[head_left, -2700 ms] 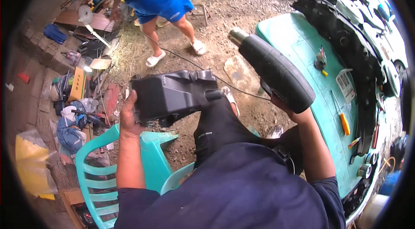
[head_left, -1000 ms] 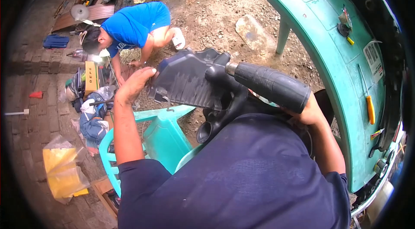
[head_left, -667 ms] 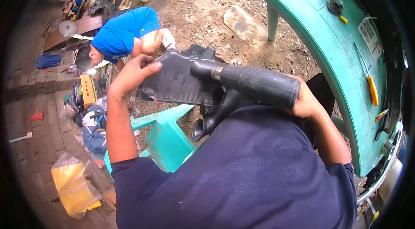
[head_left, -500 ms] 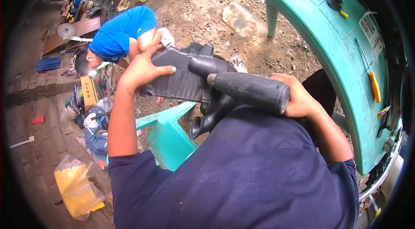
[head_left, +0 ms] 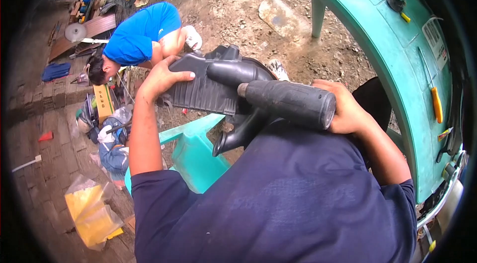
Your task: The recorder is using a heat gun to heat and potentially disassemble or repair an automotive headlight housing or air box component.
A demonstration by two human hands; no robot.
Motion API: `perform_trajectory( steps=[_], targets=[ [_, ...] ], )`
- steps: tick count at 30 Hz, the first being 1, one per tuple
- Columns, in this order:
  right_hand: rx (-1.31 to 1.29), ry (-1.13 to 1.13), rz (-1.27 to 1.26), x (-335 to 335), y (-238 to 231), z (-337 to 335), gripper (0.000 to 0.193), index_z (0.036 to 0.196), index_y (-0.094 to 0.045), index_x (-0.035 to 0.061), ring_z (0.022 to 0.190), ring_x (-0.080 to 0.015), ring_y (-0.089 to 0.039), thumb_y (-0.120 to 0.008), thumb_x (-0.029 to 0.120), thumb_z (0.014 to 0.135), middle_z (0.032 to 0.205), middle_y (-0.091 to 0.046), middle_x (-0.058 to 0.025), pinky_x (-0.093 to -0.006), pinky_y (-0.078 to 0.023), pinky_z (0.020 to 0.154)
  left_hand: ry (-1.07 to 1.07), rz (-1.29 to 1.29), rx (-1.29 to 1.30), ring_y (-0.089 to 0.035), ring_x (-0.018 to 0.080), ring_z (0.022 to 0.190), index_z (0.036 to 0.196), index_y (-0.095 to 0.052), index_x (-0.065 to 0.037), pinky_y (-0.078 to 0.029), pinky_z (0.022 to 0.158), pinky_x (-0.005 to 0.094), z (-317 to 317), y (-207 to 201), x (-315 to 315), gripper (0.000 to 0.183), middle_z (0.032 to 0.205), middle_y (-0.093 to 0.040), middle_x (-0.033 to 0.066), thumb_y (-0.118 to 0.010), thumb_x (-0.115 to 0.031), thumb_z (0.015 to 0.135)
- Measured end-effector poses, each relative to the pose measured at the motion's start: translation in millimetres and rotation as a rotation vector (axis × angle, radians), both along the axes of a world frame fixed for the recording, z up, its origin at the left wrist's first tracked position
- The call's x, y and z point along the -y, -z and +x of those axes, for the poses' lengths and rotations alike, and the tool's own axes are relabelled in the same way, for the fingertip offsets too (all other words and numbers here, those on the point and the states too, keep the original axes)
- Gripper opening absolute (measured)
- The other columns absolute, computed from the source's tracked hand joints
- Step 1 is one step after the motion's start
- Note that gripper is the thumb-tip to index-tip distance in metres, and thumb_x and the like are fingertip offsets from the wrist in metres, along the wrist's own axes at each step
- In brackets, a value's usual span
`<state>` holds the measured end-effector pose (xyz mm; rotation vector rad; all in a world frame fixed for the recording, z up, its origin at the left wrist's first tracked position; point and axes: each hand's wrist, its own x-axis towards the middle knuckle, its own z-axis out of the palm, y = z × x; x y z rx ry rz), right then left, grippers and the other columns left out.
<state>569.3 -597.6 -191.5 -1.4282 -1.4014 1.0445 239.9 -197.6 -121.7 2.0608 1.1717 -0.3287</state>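
Observation:
My left hand (head_left: 166, 76) grips the far left edge of a black plastic air filter housing (head_left: 201, 89), thumb lying on its top and the other fingers out of sight beneath. The housing has ribbed sides, a thick curved duct and a flared pipe that points down to the left, close to my shirt. Across it lies a black heat gun (head_left: 288, 104), its short metal nozzle aimed left at the duct. At the gun's rear, my right hand (head_left: 343, 106) is closed around it; the handle and most of the fingertips are hidden behind the body.
A green plastic table (head_left: 357, 29) curves along the right, carrying a yellow-handled screwdriver (head_left: 436, 104) and small tools. Below the housing is a green plastic chair (head_left: 198, 158). Another person in a blue shirt (head_left: 144, 32) crouches ahead left. Bags, a yellow box (head_left: 103, 101) and tools litter the left ground.
The housing has shifted and tilted slightly to the left with my left hand. The heat gun stays near the same place in my right hand. The view has moved a little.

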Motion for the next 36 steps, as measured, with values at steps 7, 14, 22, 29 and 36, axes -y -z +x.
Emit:
perform_trajectory(
  steps=[7, 14, 22, 29, 36],
  targets=[
    [-0.34, 0.171, 0.004, 4, 3, 1, 0.05, 0.127, -0.072, -0.003, 0.113, -0.0269, -0.075, -0.082, 0.008, 0.08, 0.122, -0.077, -0.0173, -0.0395, -0.058, 0.102, -0.011, 0.012, 0.046, -0.073, 0.0202, 0.107, 0.131, -0.07, 0.003, -0.057, 0.098, 0.036, -3, 7, -4, 0.081, 0.116, -0.077, 0.0124, -0.099, -0.046, 0.073],
    [-0.251, 0.251, -0.028, 14, 11, 7, 0.059, 0.129, -0.072, -0.002, 0.117, -0.0263, -0.074, -0.084, 0.004, 0.072, 0.124, -0.078, -0.017, -0.0413, -0.055, 0.11, -0.044, -0.044, 0.076, -0.073, 0.0203, 0.11, 0.135, -0.07, 0.003, -0.056, 0.1, 0.0351, -11, 12, -10, 0.081, 0.119, -0.077, 0.0129, -0.097, -0.044, 0.076],
    [-0.325, 0.39, -0.129, 31, 35, 9, 0.075, 0.143, -0.063, 0.0004, 0.127, -0.0251, -0.069, -0.088, 0.0, 0.073, 0.137, -0.073, -0.0137, -0.0418, -0.053, 0.114, -0.069, -0.168, 0.165, -0.07, 0.0193, 0.117, 0.144, -0.065, 0.002, -0.053, 0.106, 0.0343, -4, -8, 8, 0.08, 0.126, -0.075, 0.0106, -0.094, -0.037, 0.081],
    [-0.431, 0.432, -0.196, 29, 28, 9, 0.071, 0.147, -0.061, 0.0006, 0.128, -0.0225, -0.067, -0.088, -0.001, 0.08, 0.138, -0.072, -0.0107, -0.0403, -0.052, 0.114, -0.07, -0.22, 0.22, -0.063, 0.0257, 0.135, 0.16, -0.051, -0.002, -0.047, 0.118, 0.0387, -26, -17, 18, 0.107, 0.146, -0.066, 0.0152, -0.103, -0.022, 0.068],
    [-0.386, 0.455, -0.183, 35, 20, 12, 0.063, 0.145, -0.064, 0.0004, 0.127, -0.0224, -0.067, -0.086, -0.002, 0.085, 0.136, -0.073, -0.0109, -0.0404, -0.053, 0.112, 0.157, 0.286, 0.263, -0.057, 0.0336, 0.147, 0.167, -0.044, -0.001, -0.042, 0.126, 0.0472, -30, -89, 78, 0.142, 0.157, -0.059, 0.0231, -0.111, -0.043, 0.049]
  ],
)
